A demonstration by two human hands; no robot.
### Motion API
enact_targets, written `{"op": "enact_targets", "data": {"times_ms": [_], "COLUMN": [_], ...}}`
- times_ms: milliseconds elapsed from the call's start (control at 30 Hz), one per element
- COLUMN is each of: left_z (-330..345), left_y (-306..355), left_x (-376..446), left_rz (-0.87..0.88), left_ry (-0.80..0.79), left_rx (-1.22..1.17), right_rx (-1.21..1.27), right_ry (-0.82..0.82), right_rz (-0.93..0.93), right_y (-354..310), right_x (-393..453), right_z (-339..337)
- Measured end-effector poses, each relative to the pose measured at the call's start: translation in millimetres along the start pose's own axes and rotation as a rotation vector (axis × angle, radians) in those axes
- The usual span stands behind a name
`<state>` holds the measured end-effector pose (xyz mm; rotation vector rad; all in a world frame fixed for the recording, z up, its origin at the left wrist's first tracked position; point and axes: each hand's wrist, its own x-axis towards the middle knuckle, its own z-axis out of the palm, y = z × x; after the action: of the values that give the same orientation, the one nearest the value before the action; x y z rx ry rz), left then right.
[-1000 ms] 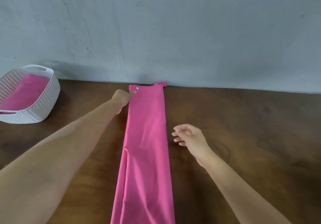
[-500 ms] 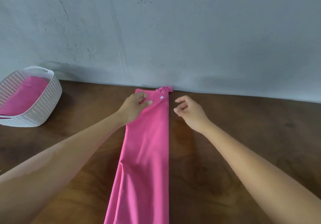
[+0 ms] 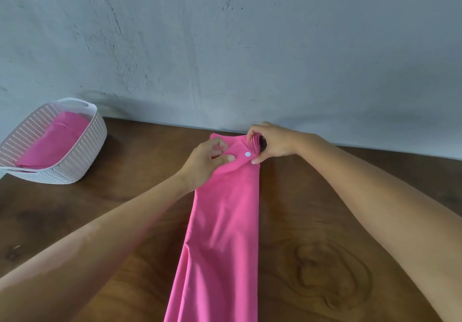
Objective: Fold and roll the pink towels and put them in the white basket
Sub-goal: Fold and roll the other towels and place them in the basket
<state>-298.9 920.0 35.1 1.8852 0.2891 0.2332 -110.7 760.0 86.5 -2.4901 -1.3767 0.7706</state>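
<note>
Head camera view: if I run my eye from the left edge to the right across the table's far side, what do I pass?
White basket with pink cloth inside → left hand pinching the pink towel → white dot on the towel → right hand pinching the towel's far corner.

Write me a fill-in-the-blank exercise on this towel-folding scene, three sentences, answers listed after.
1. Both hands, the left hand and the right hand, grip the far end of the long ____ towel.
2. The white basket stands at the table's ____ side and already holds pink cloth.
3. A small round ____ dot shows on the towel between the two hands.

Missing words: pink; left; white
</note>
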Motion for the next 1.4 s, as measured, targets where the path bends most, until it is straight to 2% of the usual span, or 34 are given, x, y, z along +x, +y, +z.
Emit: {"op": "enact_targets", "data": {"times_ms": [200, 333, 433, 567, 700, 833, 967, 1200, 1300, 1400], "left_z": [-16.5, -23.1, -28.5, -29.3, -30.5, -34.6, -42.6, -50.9, -51.7, -48.4], "left_y": [3.9, -7.4, -16.9, -21.2, -25.2, -27.4, -16.4, 3.0, 9.3, 11.9], "left_x": [0.0, 2.3, 6.0, 12.7, 25.3, 30.2, 17.9, -4.3, -19.1, -35.3], "left_rz": [-0.028, -0.056, -0.093, -0.12, -0.083, -0.126, -0.08, 0.11, 0.144, 0.155], "left_ry": [-0.008, -0.03, 0.02, 0.234, 0.211, 0.076, -0.011, 0.063, 0.068, 0.002], "left_rx": [-0.075, -0.085, 0.024, 0.249, 0.335, 0.135, -0.076, -0.089, -0.11, -0.119], "right_rx": [-0.134, -0.211, -0.246, -0.249, -0.245, -0.263, -0.248, -0.231, -0.319, -0.449], "right_ry": [-0.049, 0.037, 0.084, 0.126, 0.188, 0.25, 0.309, 0.355, 0.404, 0.435], "right_rz": [-0.02, -0.057, -0.055, -0.083, -0.083, -0.086, -0.051, 0.034, 0.063, 0.072], "right_y": [-4.7, -13.1, -17.7, -23.3, -40.8, -53.7, -61.3, -77.9, -87.2, -96.6], "right_x": [1.2, 2.5, -5.5, -18.9, -35.5, -50.9, -65.7, -92.7, -109.1, -128.6], "right_z": [-2.7, -5.4, -7.8, -3.4, 6.3, 15.1, 18.0, 21.6, 25.3, 31.5]}}
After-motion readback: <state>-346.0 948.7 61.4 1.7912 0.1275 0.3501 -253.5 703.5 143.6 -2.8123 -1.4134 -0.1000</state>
